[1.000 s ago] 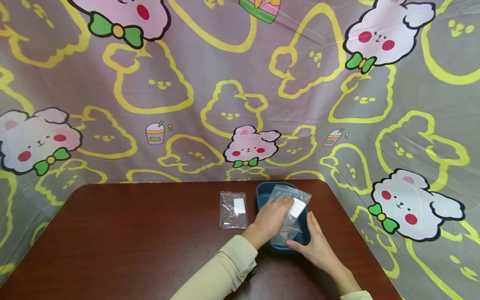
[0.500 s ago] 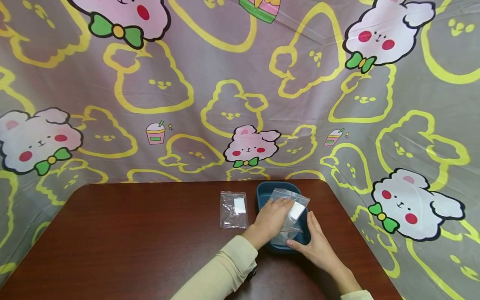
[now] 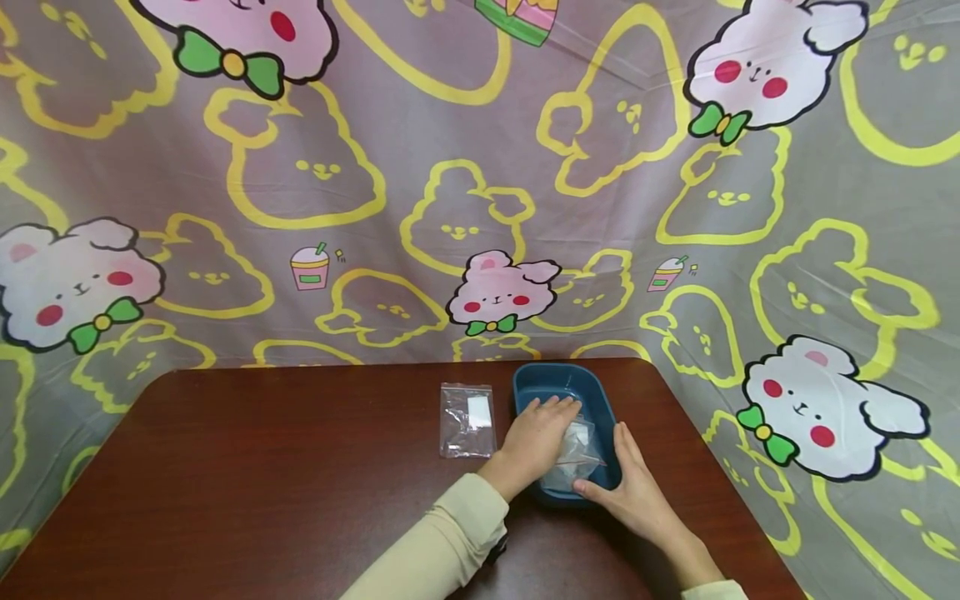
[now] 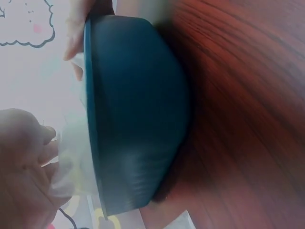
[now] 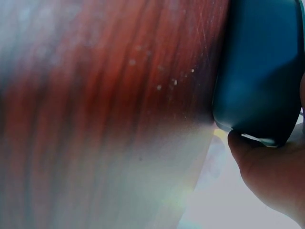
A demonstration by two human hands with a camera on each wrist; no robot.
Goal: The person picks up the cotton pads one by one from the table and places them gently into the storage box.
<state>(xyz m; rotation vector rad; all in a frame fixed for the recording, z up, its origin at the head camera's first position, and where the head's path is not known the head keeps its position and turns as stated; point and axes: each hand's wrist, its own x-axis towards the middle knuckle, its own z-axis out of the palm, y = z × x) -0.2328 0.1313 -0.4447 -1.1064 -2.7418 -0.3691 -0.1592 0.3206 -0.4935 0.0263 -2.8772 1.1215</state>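
Observation:
A blue plastic bin (image 3: pixel 596 387) stands at the table's right side with crumpled clear zip bags (image 3: pixel 576 462) inside. Over its left rim reaches my left hand (image 3: pixel 534 437), fingers stretched across the bags; the thumb is hidden from above. In the left wrist view, the left hand (image 4: pixel 26 176) is beside clear film (image 4: pixel 76 157) bulging above the rim. My right hand (image 3: pixel 637 492) holds the bin's near right corner, thumb at the rim, fingers along the outer right wall. In the right wrist view, the right hand's thumb (image 5: pixel 248 157) presses the bin's end.
Another clear zip bag (image 3: pixel 467 421) with a white label lies flat on the brown table (image 3: pixel 285 483), just left of the bin. A patterned cloth (image 3: pixel 360 208) with cartoon rabbits hangs behind the table and along its sides.
The labelled bag top that stuck out past my left fingers has gone down into the bin. My left hand has shifted slightly left. The right hand stays in place.

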